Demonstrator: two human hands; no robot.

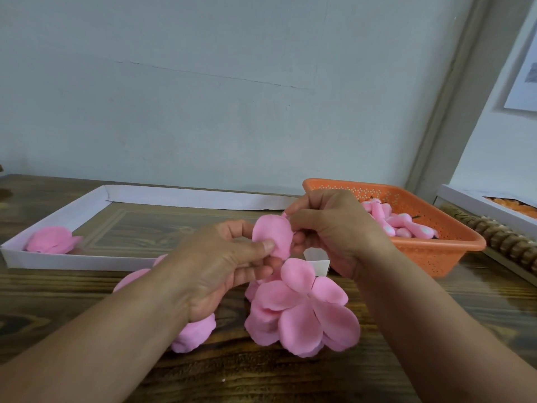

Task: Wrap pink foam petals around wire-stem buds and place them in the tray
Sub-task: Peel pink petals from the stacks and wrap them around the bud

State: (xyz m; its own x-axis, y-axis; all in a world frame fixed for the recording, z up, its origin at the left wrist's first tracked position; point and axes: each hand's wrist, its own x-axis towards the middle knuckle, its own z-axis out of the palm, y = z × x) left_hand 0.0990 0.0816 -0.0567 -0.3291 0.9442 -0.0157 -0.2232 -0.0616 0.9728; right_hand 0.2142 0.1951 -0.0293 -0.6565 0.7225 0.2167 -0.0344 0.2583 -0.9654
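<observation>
My left hand (215, 266) and my right hand (334, 231) meet above the table's middle, both pinching one pink foam petal piece (273, 235) held upright between them. The bud and wire stem inside it are hidden by my fingers. Below the hands lies a pile of flat pink petal cut-outs (302, 312). More pink petals (191, 335) sit under my left wrist. A white paper tray (186, 196) stretches across the back left, with one wrapped pink flower (52, 239) in its left corner.
An orange perforated basket (436, 257) at the right holds several pink buds (398, 222). A white box (488, 205) with orange items and a brown ridged object (505, 242) lie at the far right. A pale wall rises behind the wooden table (261, 379).
</observation>
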